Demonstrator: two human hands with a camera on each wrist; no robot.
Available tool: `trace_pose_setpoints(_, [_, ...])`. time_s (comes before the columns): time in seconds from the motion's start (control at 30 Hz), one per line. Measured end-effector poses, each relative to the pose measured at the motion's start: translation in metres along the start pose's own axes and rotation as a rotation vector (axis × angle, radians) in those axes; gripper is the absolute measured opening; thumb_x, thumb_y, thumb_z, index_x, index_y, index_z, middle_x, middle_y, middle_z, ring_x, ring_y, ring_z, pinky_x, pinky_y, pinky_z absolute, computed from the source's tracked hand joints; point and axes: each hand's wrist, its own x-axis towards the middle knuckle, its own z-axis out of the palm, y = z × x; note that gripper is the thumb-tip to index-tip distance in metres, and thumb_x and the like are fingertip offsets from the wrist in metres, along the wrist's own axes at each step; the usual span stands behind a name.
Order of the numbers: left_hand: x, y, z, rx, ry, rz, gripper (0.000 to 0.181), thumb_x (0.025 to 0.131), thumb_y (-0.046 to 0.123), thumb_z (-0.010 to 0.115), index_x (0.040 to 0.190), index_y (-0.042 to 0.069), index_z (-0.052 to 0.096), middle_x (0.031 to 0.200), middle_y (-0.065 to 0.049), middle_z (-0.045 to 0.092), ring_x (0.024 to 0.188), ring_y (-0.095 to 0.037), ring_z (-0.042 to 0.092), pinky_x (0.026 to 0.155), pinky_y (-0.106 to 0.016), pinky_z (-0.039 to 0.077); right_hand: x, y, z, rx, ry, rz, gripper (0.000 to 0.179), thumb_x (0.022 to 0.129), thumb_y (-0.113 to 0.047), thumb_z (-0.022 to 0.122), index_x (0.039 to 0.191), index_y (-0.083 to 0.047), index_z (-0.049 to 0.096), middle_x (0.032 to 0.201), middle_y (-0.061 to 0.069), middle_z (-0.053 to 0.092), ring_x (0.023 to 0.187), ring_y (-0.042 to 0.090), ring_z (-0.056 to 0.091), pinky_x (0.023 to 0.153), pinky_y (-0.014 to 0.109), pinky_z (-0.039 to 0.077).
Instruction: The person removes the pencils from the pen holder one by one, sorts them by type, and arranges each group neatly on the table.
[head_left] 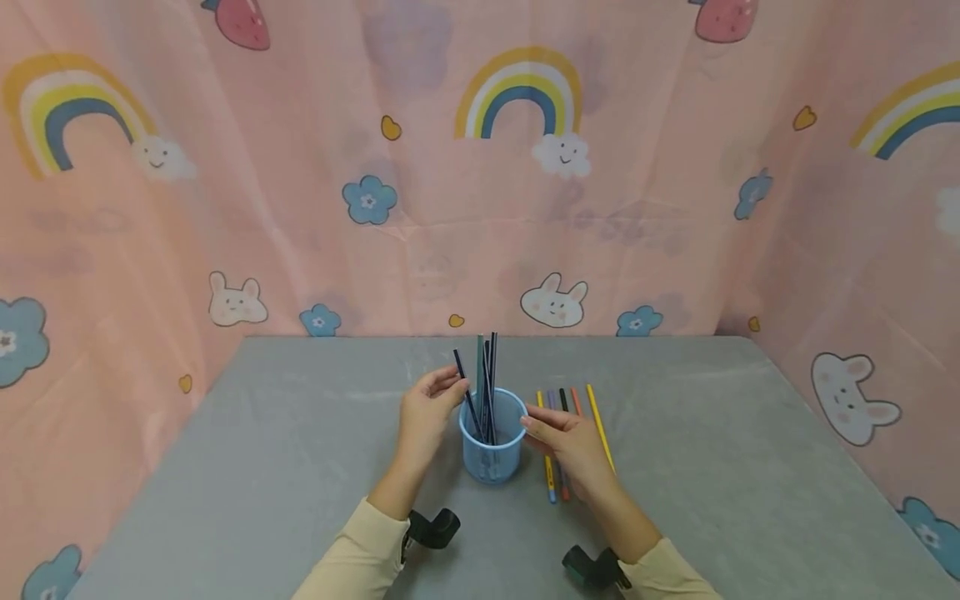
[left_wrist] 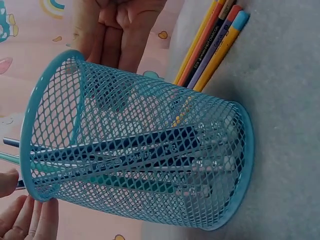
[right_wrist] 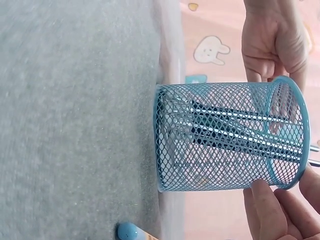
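A light-blue mesh pencil cup (head_left: 491,462) stands upright on the grey table, with several dark pencils (left_wrist: 135,155) and a green one (head_left: 480,362) leaning inside. My left hand (head_left: 427,417) is at the cup's left rim, its thumb and fingers pinching the upper part of a dark pencil (head_left: 467,392) that tilts left. In the left wrist view its fingertips (left_wrist: 45,217) lie right at the rim. On the opposite side my right hand (head_left: 573,446) holds the rim, thumb on top and fingers along the outer mesh (right_wrist: 230,145).
Several coloured pencils (head_left: 592,408), yellow, purple, black and orange, lie side by side to the right of the cup, partly under my right hand. The grey table (head_left: 315,442) ends at a pink patterned curtain (head_left: 450,250) behind and at the sides.
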Motion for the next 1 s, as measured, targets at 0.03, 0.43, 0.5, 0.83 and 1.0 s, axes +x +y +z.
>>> trace_pose_setpoints(0.03, [0.001, 0.001, 0.0, 0.0, -0.001, -0.003, 0.035, 0.092, 0.015, 0.071, 0.122, -0.002, 0.066, 0.115, -0.019, 0.072, 0.098, -0.02, 0.071, 0.088, -0.03, 0.059, 0.0, 0.0, 0.0, -0.001, 0.001, 0.003, 0.032, 0.094, -0.01, 0.068, 0.123, 0.002, 0.068, 0.122, 0.017, 0.07, 0.105, 0.017, 0.072, 0.089, 0.032, 0.058])
trace_pose_setpoints(0.43, [0.002, 0.011, -0.001, -0.036, -0.002, 0.005, 0.023, 0.091, 0.008, 0.071, 0.11, -0.006, 0.069, 0.104, -0.021, 0.073, 0.087, -0.015, 0.072, 0.08, -0.027, 0.061, 0.0, -0.002, -0.002, -0.032, -0.012, 0.007, 0.033, 0.095, -0.012, 0.067, 0.126, 0.001, 0.066, 0.125, 0.018, 0.069, 0.11, 0.022, 0.071, 0.089, 0.031, 0.058])
trace_pose_setpoints(0.5, [0.001, 0.016, -0.002, -0.056, 0.0, 0.02, 0.024, 0.091, 0.007, 0.07, 0.111, -0.007, 0.069, 0.105, -0.022, 0.072, 0.088, -0.018, 0.073, 0.078, -0.026, 0.061, 0.0, -0.001, -0.001, -0.028, -0.012, 0.008, 0.033, 0.095, -0.012, 0.067, 0.125, 0.001, 0.067, 0.126, 0.019, 0.068, 0.11, 0.023, 0.071, 0.09, 0.033, 0.057])
trace_pose_setpoints(0.83, [0.003, 0.046, -0.011, -0.071, 0.008, 0.151, 0.023, 0.09, 0.009, 0.072, 0.11, -0.004, 0.071, 0.106, -0.022, 0.073, 0.092, -0.022, 0.074, 0.077, -0.024, 0.061, -0.001, 0.0, 0.0, -0.03, -0.006, 0.001, 0.033, 0.094, -0.011, 0.068, 0.124, 0.002, 0.067, 0.129, 0.021, 0.066, 0.112, 0.026, 0.07, 0.088, 0.032, 0.058])
trace_pose_setpoints(1.0, [0.007, 0.059, -0.017, -0.08, 0.02, 0.201, 0.026, 0.091, 0.009, 0.072, 0.112, -0.006, 0.07, 0.107, -0.022, 0.072, 0.089, -0.018, 0.073, 0.076, -0.023, 0.061, -0.001, 0.0, 0.0, -0.031, -0.007, -0.01, 0.033, 0.094, -0.011, 0.068, 0.124, 0.002, 0.067, 0.13, 0.02, 0.066, 0.114, 0.027, 0.069, 0.092, 0.037, 0.056])
